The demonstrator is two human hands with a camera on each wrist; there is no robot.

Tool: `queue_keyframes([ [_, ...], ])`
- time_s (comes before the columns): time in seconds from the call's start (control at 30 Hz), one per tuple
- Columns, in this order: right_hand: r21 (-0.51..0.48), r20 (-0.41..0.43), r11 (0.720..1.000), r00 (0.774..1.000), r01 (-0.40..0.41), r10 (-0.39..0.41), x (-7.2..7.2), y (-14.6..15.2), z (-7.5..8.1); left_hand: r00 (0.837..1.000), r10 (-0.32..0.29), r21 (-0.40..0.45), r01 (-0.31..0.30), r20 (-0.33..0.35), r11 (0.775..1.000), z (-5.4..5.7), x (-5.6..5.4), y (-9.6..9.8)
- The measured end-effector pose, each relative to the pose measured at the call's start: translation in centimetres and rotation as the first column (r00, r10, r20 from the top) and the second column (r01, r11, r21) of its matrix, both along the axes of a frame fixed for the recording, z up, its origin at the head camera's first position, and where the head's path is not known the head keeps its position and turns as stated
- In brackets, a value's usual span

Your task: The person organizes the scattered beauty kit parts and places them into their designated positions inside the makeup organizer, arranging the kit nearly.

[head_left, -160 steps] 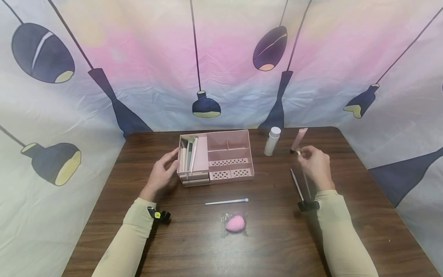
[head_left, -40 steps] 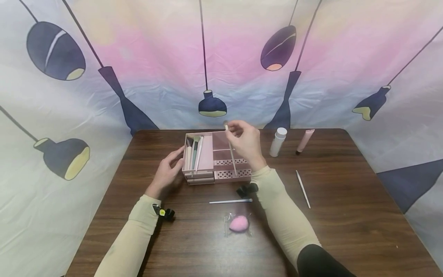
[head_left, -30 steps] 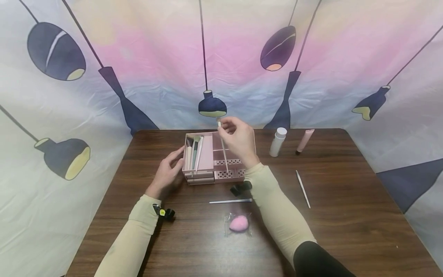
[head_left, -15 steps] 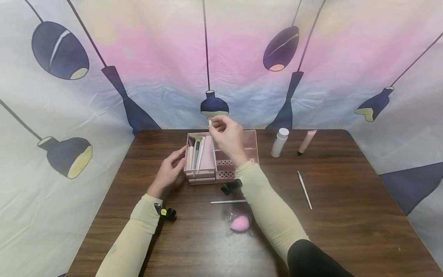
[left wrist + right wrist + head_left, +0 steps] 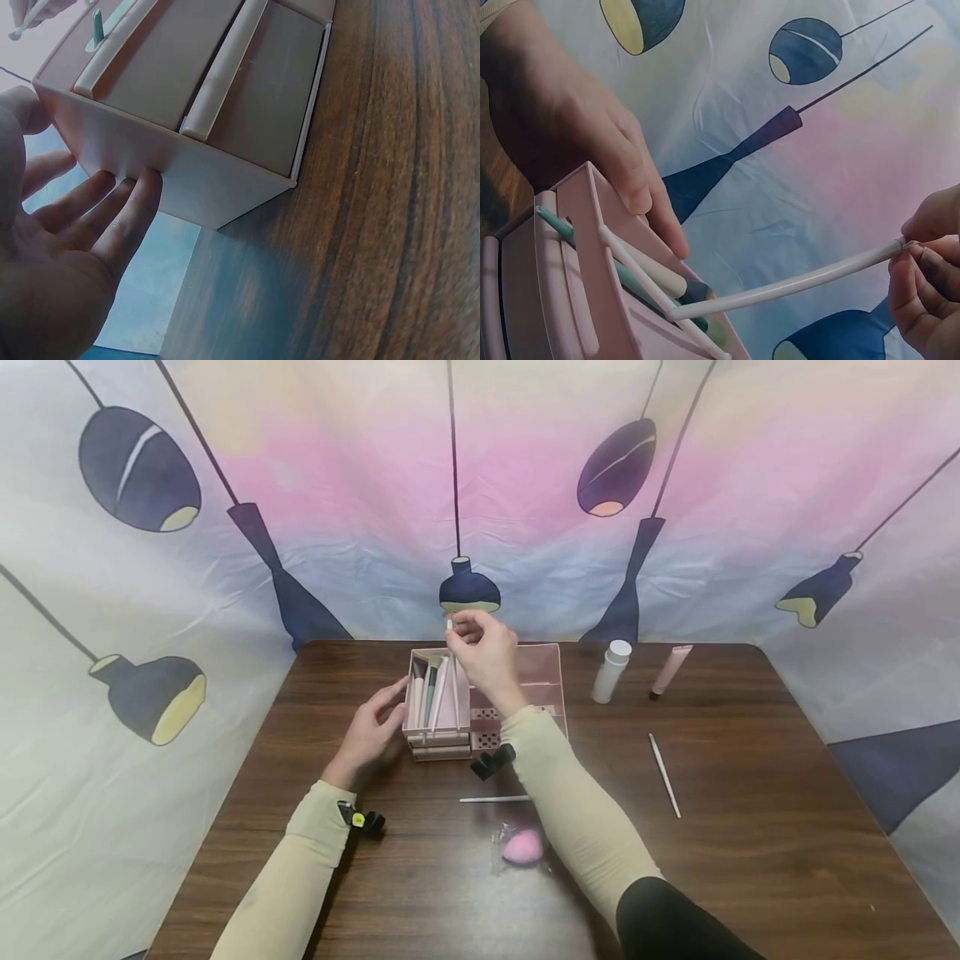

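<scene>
A pink desktop organizer point(image 5: 542, 662) with two small drawers stands at the table's back. My left hand point(image 5: 365, 731) rests its extended fingertips against the organizer's left side wall point(image 5: 142, 150), thumb near the top edge. Above the left compartment, my right hand point(image 5: 487, 652) pinches a white-handled makeup brush point(image 5: 802, 283) near its head, the handle slanting down into that compartment. Fingers hide most of the brush head. Several other makeup brushes point(image 5: 430, 693) lean in the same compartment; one green handle tip point(image 5: 98, 27) pokes through the front slot.
Right of the organizer stand a white bottle point(image 5: 611, 672) and a pink tube point(image 5: 670, 672). A thin white stick point(image 5: 664, 775) lies on the right of the table. Nearer are another slim white brush point(image 5: 491, 799), partly behind the right forearm, and a pink makeup sponge point(image 5: 522, 847) in clear wrap.
My right hand has carried the brush from beside the pink tube leftward to the organizer's left compartment, and its handle has lowered into it. The left hand keeps its place on the organizer.
</scene>
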State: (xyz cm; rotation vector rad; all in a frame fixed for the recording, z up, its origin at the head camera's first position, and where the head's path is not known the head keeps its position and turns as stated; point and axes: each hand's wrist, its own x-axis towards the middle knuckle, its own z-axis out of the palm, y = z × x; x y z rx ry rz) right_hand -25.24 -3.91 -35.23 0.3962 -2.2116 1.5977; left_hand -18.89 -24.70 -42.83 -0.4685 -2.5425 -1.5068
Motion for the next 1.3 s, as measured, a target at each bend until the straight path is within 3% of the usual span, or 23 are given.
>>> queue_keyframes([
  [1.3,0.048,0.068,0.997,0.996,0.056,-0.059,-1.7,-1.9,-2.9,1.0,0.011,-0.008,-0.011,-0.018,1.0,-0.2,-0.2,0.1],
])
